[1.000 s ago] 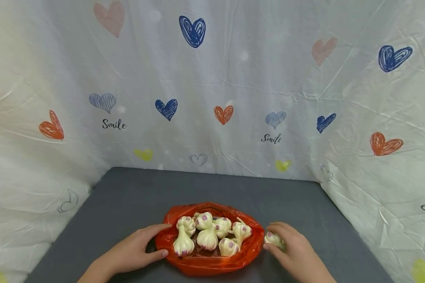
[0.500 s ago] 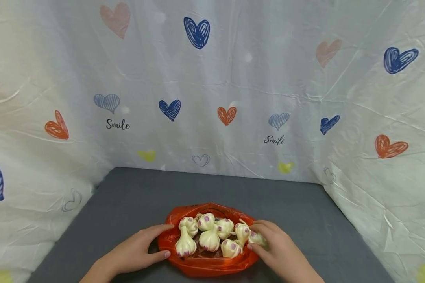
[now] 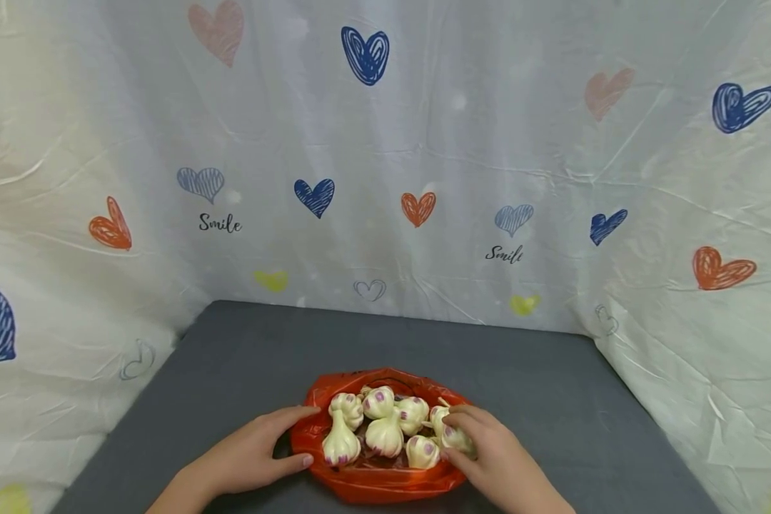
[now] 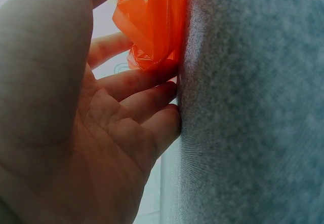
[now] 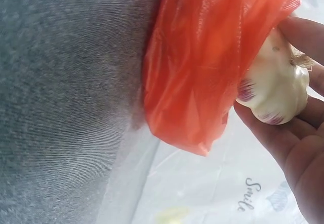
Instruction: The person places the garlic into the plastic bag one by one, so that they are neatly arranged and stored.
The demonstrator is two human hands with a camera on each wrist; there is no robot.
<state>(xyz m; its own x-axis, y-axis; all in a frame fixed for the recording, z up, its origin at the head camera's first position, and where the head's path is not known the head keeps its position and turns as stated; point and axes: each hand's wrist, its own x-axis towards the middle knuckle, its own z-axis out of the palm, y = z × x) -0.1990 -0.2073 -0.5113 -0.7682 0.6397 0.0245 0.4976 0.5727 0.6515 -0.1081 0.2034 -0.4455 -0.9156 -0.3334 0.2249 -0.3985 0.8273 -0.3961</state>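
An orange-red plastic bag (image 3: 385,492) sits on the grey table with its mouth spread wide and its edge rolled down. Inside lie several whitish garlic bulbs with purple marks, among them a long-necked bulb (image 3: 341,444) at the left. My right hand (image 3: 497,457) grips one garlic bulb (image 5: 278,82) between thumb and fingers, over the bag's right rim; its dry root tuft shows in the right wrist view. At the opposite side, my left hand (image 3: 250,453) touches the bag's rim with thumb and index finger spread apart. Its other fingers rest at the tabletop in the left wrist view.
The grey tabletop (image 3: 373,335) extends behind and to both sides of the bag. A pale curtain (image 3: 450,157) printed with hearts and "Smile" encloses the table at the back, left and right.
My right hand has carried the garlic bulb leftward from beside the bag to over its right rim, among the other bulbs. My left hand has stayed at the bag's left side.
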